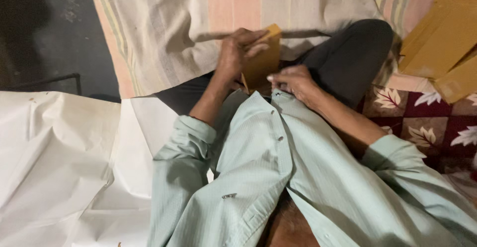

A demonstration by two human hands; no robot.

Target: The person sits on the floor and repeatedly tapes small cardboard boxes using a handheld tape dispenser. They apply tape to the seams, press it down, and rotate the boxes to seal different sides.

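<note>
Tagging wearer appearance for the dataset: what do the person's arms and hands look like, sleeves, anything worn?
Both arms wear a pale mint-green button-up shirt with long sleeves rolled back: the left sleeve cuffed below the elbow, the right sleeve pushed up likewise. The left hand and right hand are bare: no gloves, and no rings or watch visible.

1. dark floor (69, 38) shows bare at upper left.
2. striped cloth mat (169, 33) lies on it, beige with pink bands.
3. white sheets (54, 162) are spread at lower left, creased.
4. maroon leaf-patterned cloth (427, 123) is at right.
5. stack of brown envelopes (442, 43) rests at upper right.
</note>
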